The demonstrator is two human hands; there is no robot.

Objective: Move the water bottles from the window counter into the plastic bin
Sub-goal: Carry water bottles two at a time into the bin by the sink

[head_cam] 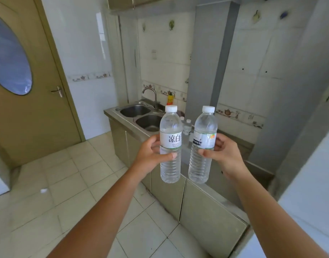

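I hold two clear water bottles with white caps upright in front of me, above the edge of the steel counter [240, 144]. My left hand [150, 155] grips the left bottle [170, 127] just below its white label. My right hand [223, 155] grips the right bottle [203, 164] at its label. Between them, farther back on the counter, stand two more small water bottles [187, 127], partly hidden. No plastic bin is in view.
A double steel sink [139, 114] with a tap [150, 94] lies left of the bottles, a yellow bottle [170, 98] behind it. Cabinet doors [206, 216] run below the counter. A brown door [29, 90] stands at left across a tiled floor [66, 183]. A grey pillar [202, 71] rises behind.
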